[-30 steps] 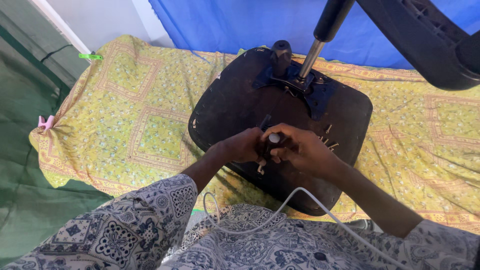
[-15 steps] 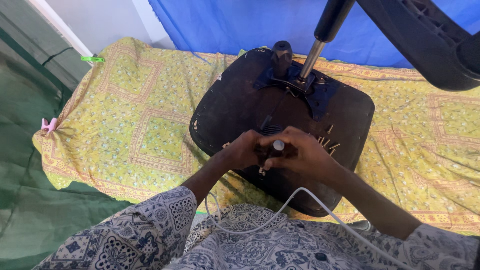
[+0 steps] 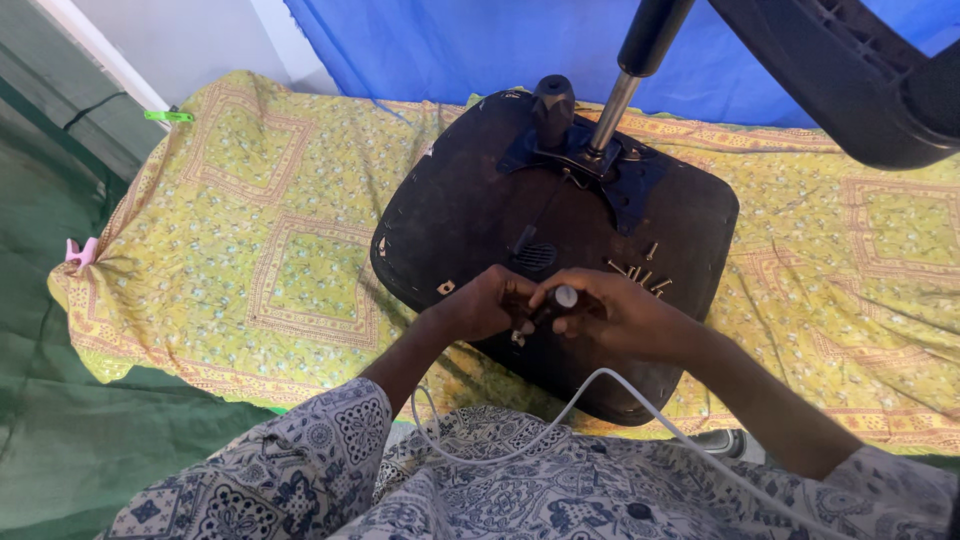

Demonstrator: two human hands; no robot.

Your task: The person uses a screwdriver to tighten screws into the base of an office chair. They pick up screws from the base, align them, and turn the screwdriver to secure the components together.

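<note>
An upturned black chair seat (image 3: 470, 200) lies on a yellow patterned cloth, its gas cylinder (image 3: 625, 80) pointing up from a metal plate (image 3: 600, 165). My right hand (image 3: 625, 320) grips a screwdriver handle (image 3: 558, 300) with a pale cap, held against the seat's underside near its front edge. My left hand (image 3: 485, 305) is closed around the lower part of the tool beside it. Several loose screws (image 3: 640, 272) lie on the seat just beyond my right hand. The tool's tip is hidden by my fingers.
The yellow cloth (image 3: 280, 250) covers a low surface over a green floor mat (image 3: 60, 440). A black chair base arm (image 3: 850, 80) hangs at top right. A white cable (image 3: 560, 415) runs across my lap. A pink clip (image 3: 80, 250) sits at the cloth's left edge.
Both hands stay together on the tool at the seat's front edge. The view has shifted slightly; the hands sit a little lower on the seat.
</note>
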